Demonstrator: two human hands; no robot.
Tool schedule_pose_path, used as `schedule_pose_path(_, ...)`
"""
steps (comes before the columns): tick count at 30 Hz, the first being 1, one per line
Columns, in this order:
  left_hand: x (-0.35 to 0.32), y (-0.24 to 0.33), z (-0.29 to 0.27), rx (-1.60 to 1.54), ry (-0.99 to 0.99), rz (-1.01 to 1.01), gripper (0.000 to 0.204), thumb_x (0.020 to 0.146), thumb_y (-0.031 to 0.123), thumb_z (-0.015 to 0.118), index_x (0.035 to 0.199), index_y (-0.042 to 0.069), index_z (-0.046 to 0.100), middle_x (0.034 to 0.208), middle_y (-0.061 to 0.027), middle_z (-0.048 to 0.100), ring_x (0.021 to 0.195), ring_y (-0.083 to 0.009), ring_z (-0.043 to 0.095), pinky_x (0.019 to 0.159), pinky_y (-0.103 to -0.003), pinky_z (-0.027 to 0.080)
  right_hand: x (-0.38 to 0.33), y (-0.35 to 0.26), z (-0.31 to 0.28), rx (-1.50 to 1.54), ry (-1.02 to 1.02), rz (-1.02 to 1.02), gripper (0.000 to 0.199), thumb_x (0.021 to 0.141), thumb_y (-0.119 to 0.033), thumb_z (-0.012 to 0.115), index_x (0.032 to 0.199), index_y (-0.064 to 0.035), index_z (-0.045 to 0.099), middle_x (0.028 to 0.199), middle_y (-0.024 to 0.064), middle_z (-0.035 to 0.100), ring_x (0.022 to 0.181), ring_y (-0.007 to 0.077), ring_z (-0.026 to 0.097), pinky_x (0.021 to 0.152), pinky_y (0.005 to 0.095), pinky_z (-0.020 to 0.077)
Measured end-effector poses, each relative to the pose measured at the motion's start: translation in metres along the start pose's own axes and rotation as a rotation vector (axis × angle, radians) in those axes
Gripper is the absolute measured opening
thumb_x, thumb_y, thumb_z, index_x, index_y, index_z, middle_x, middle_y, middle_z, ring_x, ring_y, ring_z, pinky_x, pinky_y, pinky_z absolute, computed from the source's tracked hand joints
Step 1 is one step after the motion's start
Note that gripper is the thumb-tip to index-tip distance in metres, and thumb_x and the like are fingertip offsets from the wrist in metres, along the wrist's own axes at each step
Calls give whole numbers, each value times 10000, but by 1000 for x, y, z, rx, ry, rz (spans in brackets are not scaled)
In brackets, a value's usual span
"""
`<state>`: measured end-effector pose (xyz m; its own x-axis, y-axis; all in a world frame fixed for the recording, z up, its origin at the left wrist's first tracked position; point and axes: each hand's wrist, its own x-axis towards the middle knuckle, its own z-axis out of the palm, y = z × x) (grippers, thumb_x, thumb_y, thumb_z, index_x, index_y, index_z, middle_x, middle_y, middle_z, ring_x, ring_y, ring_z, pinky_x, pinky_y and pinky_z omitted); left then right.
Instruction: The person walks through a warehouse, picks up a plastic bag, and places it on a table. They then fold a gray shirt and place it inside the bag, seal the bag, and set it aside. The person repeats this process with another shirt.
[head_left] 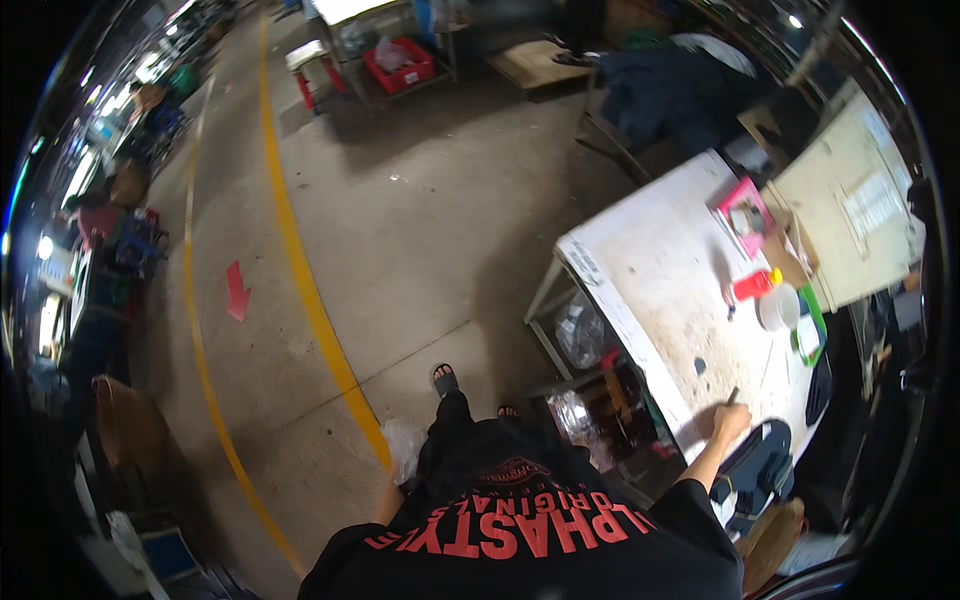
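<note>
On the white worktable (650, 270) to my right, my right hand (732, 421) is closed round a short, dark, stick-like thing (735, 396) whose kind is too small to tell. That hand rests near the table's front edge, beside a bundle of dark cloth pieces (760, 465). A crumpled clear plastic bag (404, 440) is at the end of my left forearm (388, 503), low at my left side. The bag mostly covers the fingers of my left hand, which seems to grip it.
Farther along the table are a red bottle (755, 284), a white round tub (779, 308), a green tray (812, 330) and a pink box (745, 218). Bagged goods (585, 410) fill the shelf below. Yellow lines (290, 230) and a red arrow (236, 292) mark the floor.
</note>
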<state>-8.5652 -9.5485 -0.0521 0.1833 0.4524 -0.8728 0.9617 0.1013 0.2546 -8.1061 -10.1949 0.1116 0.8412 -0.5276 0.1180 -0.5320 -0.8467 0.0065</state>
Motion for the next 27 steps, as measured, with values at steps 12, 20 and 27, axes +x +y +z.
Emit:
schedule_pose_path(12, 126, 40, -99, -109, 118, 144, 390, 865, 221, 664, 1149, -47, 670, 1132, -226, 732, 1028, -317, 708, 867, -449, 541, -116, -365, -7, 686, -97, -602, 523, 742, -61, 631, 1246, 77, 611, 1162, 323, 664, 1116, 509, 618, 986, 505, 500)
schedule_pose_path(20, 168, 160, -117, -303, -242, 451, 419, 973, 294, 656, 1280, 9, 671, 1173, -47, 699, 1027, -175, 602, 933, -356, 498, -275, -522, 55, 605, -981, -1158, 350, 679, -14, 684, 1026, -54, 709, 933, 114, 742, 914, 244, 719, 840, 368, 555)
schedule_pose_path(27, 209, 249, -122, 115, -446, 618, 528, 968, 390, 631, 1355, 31, 614, 1177, -141, 723, 1103, -278, 654, 948, -393, 506, -254, -525, 196, 173, -1233, -712, 380, 878, -365, 634, 874, -6, 757, 781, 146, 714, 810, 244, 704, 722, 446, 513)
